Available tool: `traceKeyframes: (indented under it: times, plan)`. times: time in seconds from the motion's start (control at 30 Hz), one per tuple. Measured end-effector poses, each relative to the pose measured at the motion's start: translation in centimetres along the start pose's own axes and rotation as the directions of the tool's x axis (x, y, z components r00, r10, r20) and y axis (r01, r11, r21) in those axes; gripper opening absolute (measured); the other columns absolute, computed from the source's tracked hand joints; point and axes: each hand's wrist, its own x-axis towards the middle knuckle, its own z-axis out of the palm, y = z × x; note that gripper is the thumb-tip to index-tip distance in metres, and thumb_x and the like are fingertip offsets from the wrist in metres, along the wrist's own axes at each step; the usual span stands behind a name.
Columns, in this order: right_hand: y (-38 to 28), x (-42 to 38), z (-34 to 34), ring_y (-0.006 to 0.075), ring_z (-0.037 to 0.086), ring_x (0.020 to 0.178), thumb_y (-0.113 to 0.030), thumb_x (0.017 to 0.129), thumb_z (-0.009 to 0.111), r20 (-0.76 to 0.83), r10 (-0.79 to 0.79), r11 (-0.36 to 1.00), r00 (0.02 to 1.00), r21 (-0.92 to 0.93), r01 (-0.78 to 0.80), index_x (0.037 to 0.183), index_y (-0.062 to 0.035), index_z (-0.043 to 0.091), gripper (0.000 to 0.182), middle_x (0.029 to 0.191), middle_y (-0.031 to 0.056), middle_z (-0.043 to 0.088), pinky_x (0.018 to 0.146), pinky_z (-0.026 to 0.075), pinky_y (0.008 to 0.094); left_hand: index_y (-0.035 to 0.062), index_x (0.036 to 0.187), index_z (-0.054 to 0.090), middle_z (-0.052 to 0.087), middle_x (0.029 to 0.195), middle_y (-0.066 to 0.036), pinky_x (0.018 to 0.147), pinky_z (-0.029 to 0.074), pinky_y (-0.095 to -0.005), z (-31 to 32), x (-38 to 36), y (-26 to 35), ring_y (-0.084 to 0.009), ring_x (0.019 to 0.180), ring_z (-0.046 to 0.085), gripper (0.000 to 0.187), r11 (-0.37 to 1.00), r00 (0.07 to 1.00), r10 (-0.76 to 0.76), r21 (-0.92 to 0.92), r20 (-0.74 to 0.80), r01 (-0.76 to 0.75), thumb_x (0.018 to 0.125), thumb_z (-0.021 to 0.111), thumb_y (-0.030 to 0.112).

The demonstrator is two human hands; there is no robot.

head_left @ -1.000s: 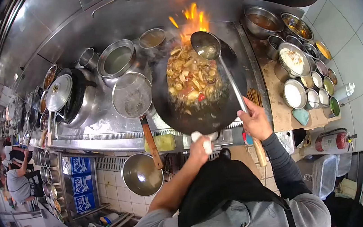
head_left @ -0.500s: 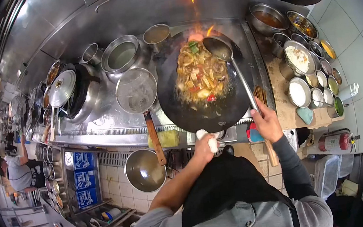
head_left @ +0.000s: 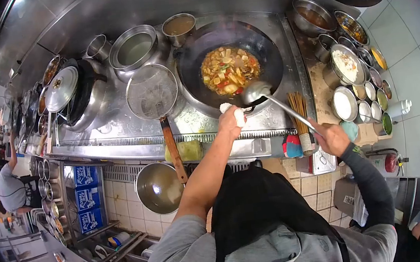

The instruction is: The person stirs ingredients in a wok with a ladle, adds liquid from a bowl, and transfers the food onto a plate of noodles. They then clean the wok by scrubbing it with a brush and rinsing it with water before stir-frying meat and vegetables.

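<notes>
A dark wok (head_left: pixel 192 75) rests on the steel stove, with cooked food in brown sauce (head_left: pixel 231 70) pooled at its middle. My left hand (head_left: pixel 229 124) is closed round a white cloth (head_left: pixel 232 113) at the wok's near rim, by its handle loop. In my right hand (head_left: pixel 334 138) is the shaft of a long metal ladle (head_left: pixel 256 91); its bowl hangs over the near right part of the wok. Just left of that hand stands a bamboo brush (head_left: pixel 300 114).
Left of the wok are a mesh strainer (head_left: pixel 152 92), a pot (head_left: pixel 133 49) and a lidded pan (head_left: pixel 62 89). A steel bowl (head_left: pixel 159 188) sits below. Seasoning containers (head_left: pixel 345 104) line the right counter. A co-worker (head_left: pixel 12 184) is at far left.
The wok has come down from a tilt to rest on the stove, and the flames are gone. The ladle has swung nearer and turned over; my right hand has moved right and down.
</notes>
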Motion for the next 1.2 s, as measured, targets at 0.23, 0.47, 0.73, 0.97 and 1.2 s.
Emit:
traceKeyframes:
  times: [0.23,0.47,0.73,0.97,1.2]
  plan:
    - [-2.1,10.8,8.3,0.0340,0.064,0.064,-0.010,0.085,0.057,-0.185,-0.169,0.978,0.968,0.087,0.188,0.141,-0.0095,0.045,0.058,0.073,0.0191,0.062,0.058,0.051,0.0475,0.0052,0.082,0.055,0.054,0.077,-0.009,0.052,0.051,-0.0334,0.0,0.3,0.6,-0.0218,0.066,0.055,0.006,1.000,1.000,0.012,0.003,0.004,-0.012,0.088,0.054,0.006]
    - [-1.1,22.4,8.0,0.0330,0.067,0.072,-0.008,0.086,0.051,-0.141,-0.073,0.964,0.987,-0.263,0.034,0.144,-0.0136,0.041,0.059,0.090,0.0163,0.063,0.064,0.054,0.0446,0.0042,0.085,0.056,0.057,0.075,-0.010,0.048,0.051,-0.0339,-0.8,1.3,0.0,-0.0235,0.059,0.057,0.005,0.999,0.999,0.041,-0.002,0.008,-0.041,0.087,0.057,0.008]
    - [3.8,17.1,9.3,0.0418,0.065,0.080,-0.015,0.085,0.057,-0.220,0.192,0.981,0.957,0.036,-0.188,0.142,-0.0145,0.045,0.059,0.088,0.0239,0.066,0.074,0.052,0.0521,0.0010,0.087,0.058,0.059,0.075,-0.012,0.046,0.050,-0.0366,-0.3,1.5,0.0,-0.0264,0.056,0.059,0.008,0.998,0.999,0.051,-0.021,-0.018,-0.052,0.086,0.060,0.009]
    - [-4.6,6.8,12.7,0.0393,0.068,0.077,-0.012,0.086,0.064,-0.207,0.415,0.801,0.886,0.545,-0.247,0.135,0.0027,0.049,0.054,0.083,0.0308,0.063,0.073,0.053,0.0425,0.0009,0.089,0.058,0.059,0.076,-0.013,0.046,0.051,-0.0378,-0.6,1.9,0.1,-0.0268,0.056,0.059,0.009,0.998,0.998,0.060,-0.003,0.015,-0.060,0.085,0.060,0.008]
    - [-8.4,-0.1,6.4,0.0253,0.067,0.098,-0.012,0.087,0.065,0.014,0.384,0.581,0.923,0.774,-0.253,0.133,0.0044,0.050,0.051,0.111,0.0303,0.064,0.087,0.049,0.0306,0.0078,0.089,0.052,0.054,0.076,-0.009,0.047,0.051,-0.0338,1.8,-5.4,-0.3,-0.0221,0.062,0.057,0.004,0.999,0.999,0.008,0.048,-0.040,-0.006,0.091,0.053,0.012]
